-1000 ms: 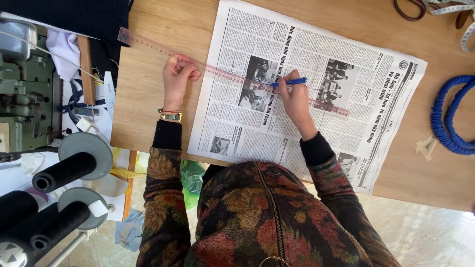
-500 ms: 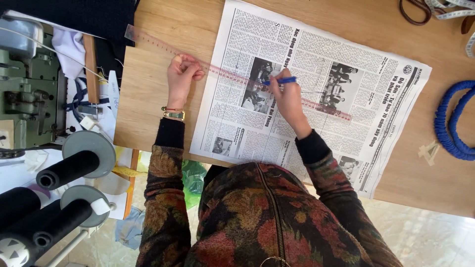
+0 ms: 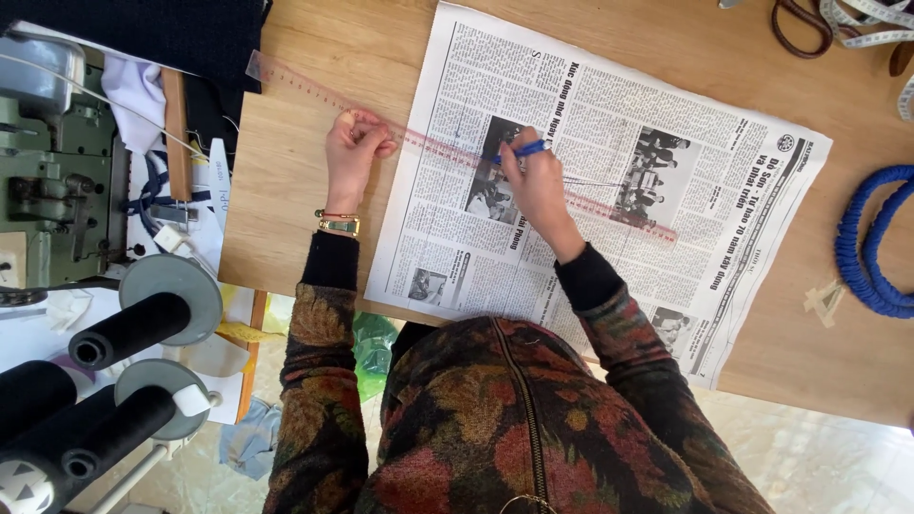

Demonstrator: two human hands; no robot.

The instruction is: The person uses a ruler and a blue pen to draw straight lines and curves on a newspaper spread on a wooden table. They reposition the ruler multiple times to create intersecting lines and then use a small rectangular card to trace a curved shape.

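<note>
Ruler (image 3: 457, 152) lies slanted across newspaper (image 3: 609, 181); our left hand (image 3: 354, 152) presses its 9 o'clock part flat, right hand (image 3: 535, 186) grips blue pen (image 3: 522, 150) mid-sheet. We judge the unpinned 3 o'clock end could swing, skewing the line.

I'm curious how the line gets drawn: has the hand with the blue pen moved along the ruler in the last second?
Yes. The right hand with the blue pen has slid leftward along the ruler, across the newspaper, towards the left hand.

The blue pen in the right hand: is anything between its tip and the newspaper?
Nothing visible. The right hand holds the blue pen on the newspaper, along the clear ruler that the left hand presses down.
</note>
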